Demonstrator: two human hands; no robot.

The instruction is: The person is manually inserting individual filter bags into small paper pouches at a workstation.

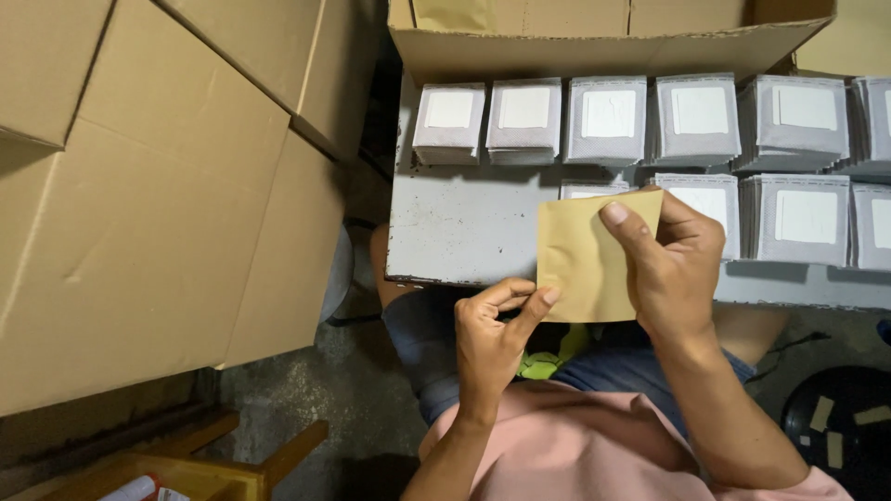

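Two hands hold one tan paper envelope (589, 255) over the person's lap, at the near edge of the tabletop (455, 227). The left hand (492, 339) pinches the envelope's lower left corner between thumb and forefinger, its other fingers curled in. The right hand (673, 269) grips the right side, thumb pressed flat across the upper front and fingers wrapped behind. Something yellow-green (548, 357) lies in the lap just below the envelope; what it is cannot be made out. Beyond the hands, stacks of grey packets with white squares (608, 121) stand in two rows on the worn grey tabletop, the nearer row partly hidden by the envelope. Farther back sits an open cardboard box (603, 51), and large cardboard cartons (158, 186) fill the left side.
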